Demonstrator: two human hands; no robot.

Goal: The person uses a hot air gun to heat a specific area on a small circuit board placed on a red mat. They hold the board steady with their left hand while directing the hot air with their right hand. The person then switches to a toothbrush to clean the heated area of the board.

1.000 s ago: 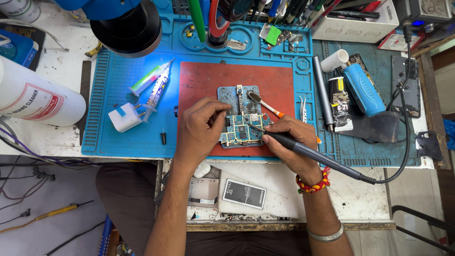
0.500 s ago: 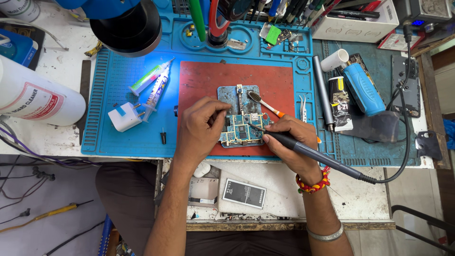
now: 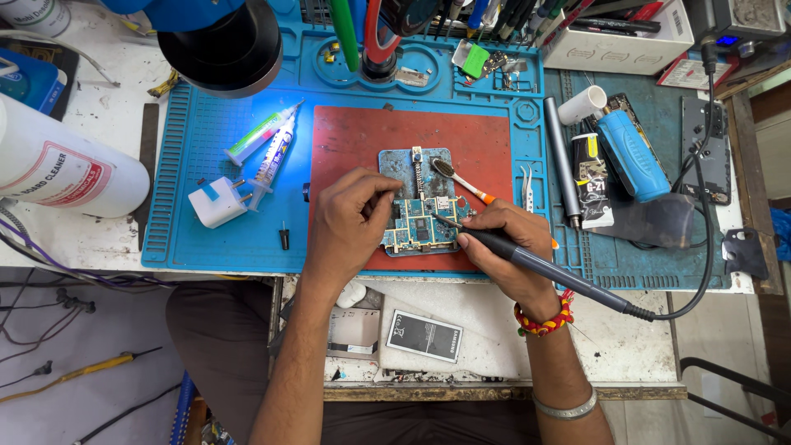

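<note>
Green-blue circuit board flat on red mat, left-hand fingers pinching its edge, right-hand fingers gripping soldering iron.

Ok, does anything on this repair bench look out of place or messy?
Nothing looks damaged or spilled. The left hand steadies the circuit board while the right hand holds the soldering iron to it. Two syringes lie askew on the blue mat.

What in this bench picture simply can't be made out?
All in the head view:
- Near edge of the circuit board: covered by the left hand and right hand.
- Soldering iron tip: too small to tell whether it touches the board.
- Black lamp head: cut off by the top edge.
- White bottle: cut off by the left edge.
</note>
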